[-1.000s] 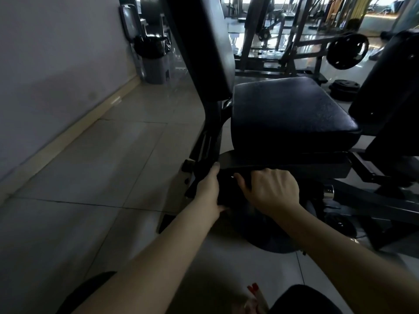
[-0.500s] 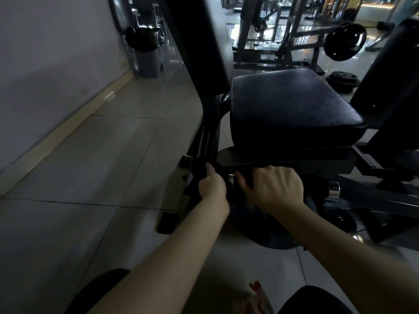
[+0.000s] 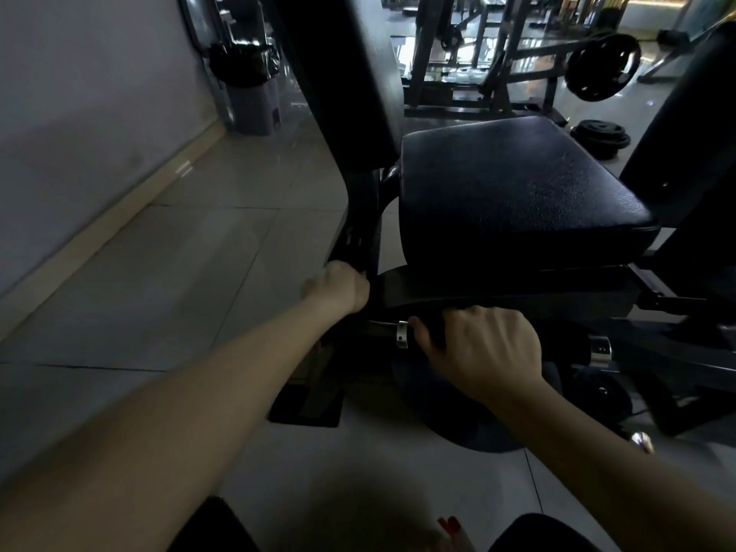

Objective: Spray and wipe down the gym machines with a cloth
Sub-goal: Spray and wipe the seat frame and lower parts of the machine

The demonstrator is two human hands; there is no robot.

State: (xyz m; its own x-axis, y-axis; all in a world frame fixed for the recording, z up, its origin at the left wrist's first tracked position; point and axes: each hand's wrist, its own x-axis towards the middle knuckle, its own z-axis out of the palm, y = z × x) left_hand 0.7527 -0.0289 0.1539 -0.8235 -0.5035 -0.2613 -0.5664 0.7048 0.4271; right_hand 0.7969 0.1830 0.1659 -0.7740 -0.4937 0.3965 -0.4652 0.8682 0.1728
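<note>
Fingers (image 3: 472, 312) of your right hand (image 3: 482, 348) wrap the padded bar (image 3: 436, 332), the machine seat (image 3: 517, 185) just above them. Your left hand (image 3: 338, 288) curls against the upright post (image 3: 360, 241); I cannot tell what it holds.

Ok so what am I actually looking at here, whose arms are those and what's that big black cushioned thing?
This is a single view from a camera worn on a person's head, looking down at their own bare arms; there is no robot. They are close beside a gym machine: its black padded seat is in front, its black upright back pad to the left. The right hand curls round a dark bar under the seat, beside a shiny metal collar. The left hand is pressed against the dark upright post; its fingers are hidden, so whether it holds a cloth cannot be told. Below lie grey floor tiles, and a lined bin stands by the wall.
</note>
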